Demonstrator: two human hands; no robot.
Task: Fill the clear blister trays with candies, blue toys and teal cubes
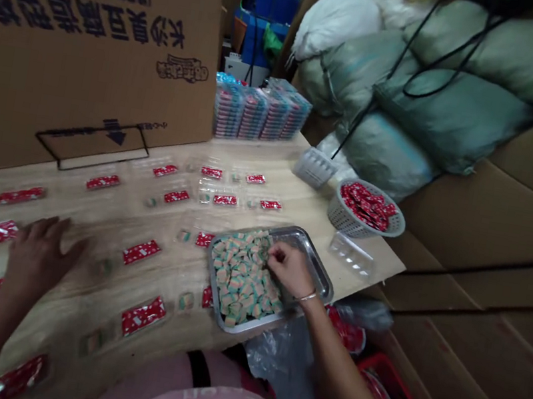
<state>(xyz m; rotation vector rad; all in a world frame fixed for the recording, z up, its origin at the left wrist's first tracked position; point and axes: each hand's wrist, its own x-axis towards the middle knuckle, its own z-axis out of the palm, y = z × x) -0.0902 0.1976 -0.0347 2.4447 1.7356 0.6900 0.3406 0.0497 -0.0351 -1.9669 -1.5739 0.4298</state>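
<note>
My right hand [288, 269] reaches into a metal tray [317, 261] heaped with small pastel wrapped sweets [239, 276]; its fingers are curled in a pinch among them, and what they hold is hidden. My left hand [38, 254] lies flat with fingers spread on the wooden table [92, 212], on clear plastic trays. Around it lie several clear blister trays, each with a red packet [141, 252] and some with a small sweet [186, 301] beside it.
A grey basket [344, 220] of red packets stands at the right, with empty clear trays [351, 253] near it. Stacks of filled packs [260, 112] sit at the back. A big cardboard box [89, 43] stands on the left, stuffed sacks [413, 101] on the right.
</note>
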